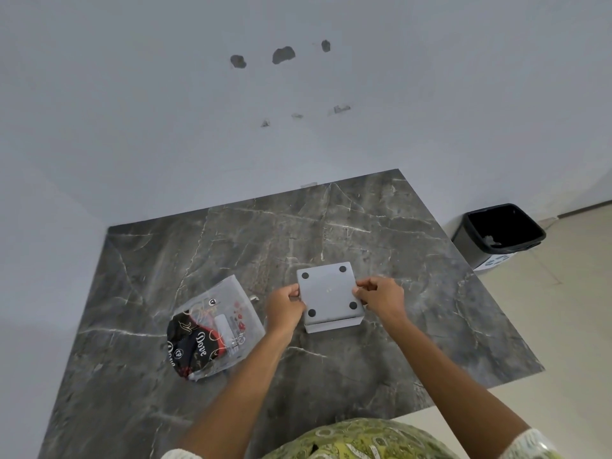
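Observation:
A grey square box (328, 293) lies upside down on the dark marble table (414, 319), its underside up with a black round foot near each corner. My left hand (284, 308) grips its left edge, fingers curled over the rim. At the right edge, my right hand (381, 296) pinches the box with thumb and fingertips. Both forearms reach in from the bottom of the view.
A clear plastic bag (215, 329) holding a dark Dove wrapper and small white items lies left of the box. A black bin (500, 235) stands on the floor past the table's right edge. A white wall runs behind the table.

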